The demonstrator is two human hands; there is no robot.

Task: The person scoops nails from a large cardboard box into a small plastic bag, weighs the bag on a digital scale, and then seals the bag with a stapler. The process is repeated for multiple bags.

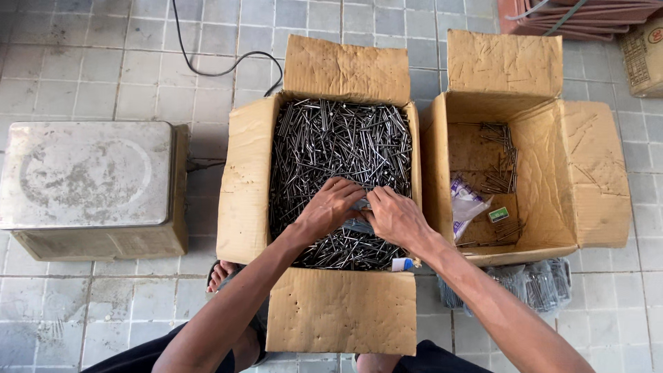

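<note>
1. a small clear plastic bag [359, 215] sits on the heap of nails [338, 148], near the middle of the near half of the open cardboard box [242, 173].
2. the left hand [330, 207] and right hand [395, 217] meet over it, fingers curled onto the bag's mouth; how tightly they pinch it cannot be told.
3. the box flaps are folded out flat, likely to keep the nails reachable.
4. right of it, a second box [573, 173] holds only a few nails and small packets [469, 204].
5. filled bags of nails [539, 283] lie on the floor near that box.
6. far left stands a metal-topped scale [86, 173], its cable [207, 62] trailing away.
</note>
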